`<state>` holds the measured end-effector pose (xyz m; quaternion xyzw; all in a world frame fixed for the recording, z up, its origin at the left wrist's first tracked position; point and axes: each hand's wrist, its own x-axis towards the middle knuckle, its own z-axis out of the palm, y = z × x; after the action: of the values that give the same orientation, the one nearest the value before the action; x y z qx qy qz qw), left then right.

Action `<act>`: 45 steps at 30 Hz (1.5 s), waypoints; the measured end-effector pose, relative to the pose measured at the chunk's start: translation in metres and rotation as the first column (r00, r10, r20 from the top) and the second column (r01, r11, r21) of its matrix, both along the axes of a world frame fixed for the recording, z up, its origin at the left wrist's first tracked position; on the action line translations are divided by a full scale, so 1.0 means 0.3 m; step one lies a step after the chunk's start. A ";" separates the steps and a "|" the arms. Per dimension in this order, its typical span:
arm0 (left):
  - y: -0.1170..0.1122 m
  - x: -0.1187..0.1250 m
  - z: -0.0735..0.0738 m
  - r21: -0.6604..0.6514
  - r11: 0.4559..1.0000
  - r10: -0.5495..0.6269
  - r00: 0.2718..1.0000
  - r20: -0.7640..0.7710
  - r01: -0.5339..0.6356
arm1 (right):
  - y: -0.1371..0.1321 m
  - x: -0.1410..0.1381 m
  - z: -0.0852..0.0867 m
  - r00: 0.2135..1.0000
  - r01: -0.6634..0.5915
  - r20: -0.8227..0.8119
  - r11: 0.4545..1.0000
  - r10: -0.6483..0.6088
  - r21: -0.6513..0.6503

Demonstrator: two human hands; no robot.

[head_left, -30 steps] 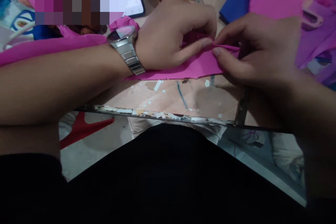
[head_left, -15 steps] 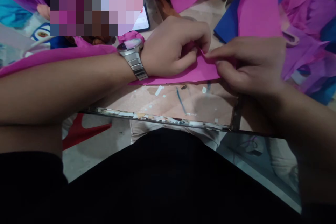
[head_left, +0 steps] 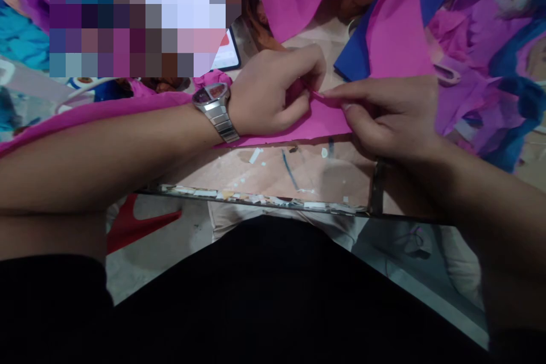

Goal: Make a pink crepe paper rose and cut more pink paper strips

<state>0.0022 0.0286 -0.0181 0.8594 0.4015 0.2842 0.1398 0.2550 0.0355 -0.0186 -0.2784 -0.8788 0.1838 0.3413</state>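
A sheet of pink paper (head_left: 324, 122) lies on the table (head_left: 273, 173) in front of me. My left hand (head_left: 273, 94), with a metal watch (head_left: 215, 108) on the wrist, is curled and pinches the paper's raised fold. My right hand (head_left: 384, 111) meets it from the right, thumb and forefinger pressed on the same fold. Both hands touch at the fingertips. Part of the sheet is hidden under my hands.
More pink sheets (head_left: 394, 31), blue paper (head_left: 356, 54) and purple scraps (head_left: 482, 62) are piled at the back and right. A phone (head_left: 228, 51) lies behind my left wrist. White paper bits dot the table's front edge (head_left: 260, 198). A red object (head_left: 136, 222) lies on the floor below.
The view has tilted so both hands sit slightly lower and further left. The fold pinched between my fingers has grown narrower and moved left along the pink sheet.
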 end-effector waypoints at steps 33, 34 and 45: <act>0.001 -0.006 -0.019 0.128 0.985 -0.123 0.992 0.017 0.119 | 0.014 0.008 -0.008 0.990 -0.092 0.098 0.993 0.100 -0.077; -0.001 -0.006 -0.016 0.129 0.982 -0.140 0.990 0.029 0.135 | 0.013 0.008 -0.004 0.988 -0.083 0.123 0.991 0.096 -0.104; -0.003 -0.009 -0.012 0.100 0.992 -0.078 0.997 -0.021 0.079 | 0.011 0.000 0.014 0.981 -0.183 0.063 0.981 0.186 -0.058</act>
<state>-0.0004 0.0277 -0.0218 0.8829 0.3537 0.2910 0.1039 0.2549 0.0388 -0.0146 -0.2105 -0.9068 0.2276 0.2855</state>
